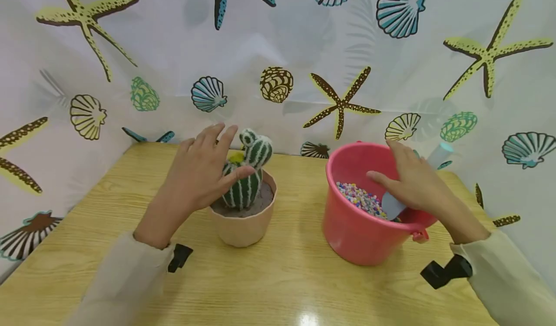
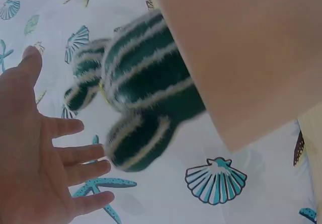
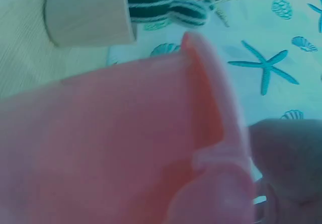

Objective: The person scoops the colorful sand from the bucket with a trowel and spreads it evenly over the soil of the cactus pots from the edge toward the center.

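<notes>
My left hand (image 1: 200, 169) is at the left side of a potted cactus, fingers spread and thumb reaching across in front of the green stem. The cactus (image 1: 243, 188) has white fuzzy stripes and a yellow bloom, and stands in a peach pot (image 1: 245, 229). In the left wrist view the fingers are straight, with nothing in the palm. My right hand (image 1: 414, 183) hovers over a pink bucket (image 1: 360, 237), fingers stretched forward and thumb apart. Small multicoloured beads (image 1: 360, 198) fill its bottom. A pale blue scoop (image 1: 393, 205) leans in them, its handle partly hidden behind the right hand.
Pot and bucket stand apart on a light wooden table (image 1: 260, 287). Behind them hangs a white cloth (image 1: 286, 36) printed with starfish and shells, reaching down to the table's back and sides. A handle lug (image 1: 420, 237) sticks out from the bucket's front right.
</notes>
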Demonstrator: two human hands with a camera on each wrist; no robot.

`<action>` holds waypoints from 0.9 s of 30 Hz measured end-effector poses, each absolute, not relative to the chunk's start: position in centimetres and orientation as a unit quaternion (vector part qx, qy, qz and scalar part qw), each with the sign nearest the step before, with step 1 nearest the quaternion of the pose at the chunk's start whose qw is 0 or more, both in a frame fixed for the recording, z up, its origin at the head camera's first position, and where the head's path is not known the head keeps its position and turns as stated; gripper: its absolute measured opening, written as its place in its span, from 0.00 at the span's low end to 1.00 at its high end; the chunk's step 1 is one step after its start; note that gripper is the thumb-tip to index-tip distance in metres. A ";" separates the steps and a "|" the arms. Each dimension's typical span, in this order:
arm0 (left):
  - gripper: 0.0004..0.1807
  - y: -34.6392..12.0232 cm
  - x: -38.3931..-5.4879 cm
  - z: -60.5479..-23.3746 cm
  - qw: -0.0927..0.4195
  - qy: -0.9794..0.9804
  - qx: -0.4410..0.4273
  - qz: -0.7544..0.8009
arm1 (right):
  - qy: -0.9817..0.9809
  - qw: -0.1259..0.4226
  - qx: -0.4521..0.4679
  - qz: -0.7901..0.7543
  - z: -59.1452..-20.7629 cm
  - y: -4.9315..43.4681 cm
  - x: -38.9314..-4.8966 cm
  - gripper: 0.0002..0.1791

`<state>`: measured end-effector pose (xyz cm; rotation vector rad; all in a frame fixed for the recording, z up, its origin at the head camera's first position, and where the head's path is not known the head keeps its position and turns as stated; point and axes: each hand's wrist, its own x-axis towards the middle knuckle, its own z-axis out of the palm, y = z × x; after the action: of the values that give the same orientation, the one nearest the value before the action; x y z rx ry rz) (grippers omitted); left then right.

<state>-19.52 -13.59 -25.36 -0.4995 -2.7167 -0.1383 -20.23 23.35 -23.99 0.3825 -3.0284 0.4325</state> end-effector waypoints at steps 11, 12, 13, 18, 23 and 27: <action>0.37 -10.9 -18.0 -26.6 0.314 -0.915 -0.222 -0.120 | -0.965 0.118 0.132 0.193 -24.0 23.9 -18.4 0.29; 0.35 -10.5 -17.9 -26.7 0.318 -0.913 -0.223 -0.126 | -0.963 0.130 0.135 0.192 -24.1 24.0 -18.3 0.28; 0.34 -10.1 -17.8 -27.0 0.321 -0.910 -0.225 -0.132 | -0.961 0.142 0.139 0.191 -24.2 24.1 -18.2 0.26; 0.30 -8.1 -17.6 -28.0 0.337 -0.895 -0.249 -0.154 | -0.955 0.174 0.154 0.187 -24.6 24.5 -17.9 0.18; 0.30 -6.6 -17.4 -28.6 0.310 -0.893 -0.272 -0.180 | -0.956 0.175 0.134 0.191 -24.8 25.2 -17.5 0.15; 0.30 -5.7 -17.5 -29.0 0.286 -0.893 -0.279 -0.207 | -0.962 0.158 0.117 0.188 -24.8 26.0 -17.1 0.13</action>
<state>-17.54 -5.73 -28.97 -0.7468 -2.3867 -0.5535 -17.09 26.02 -24.82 0.3342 -2.7525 0.5363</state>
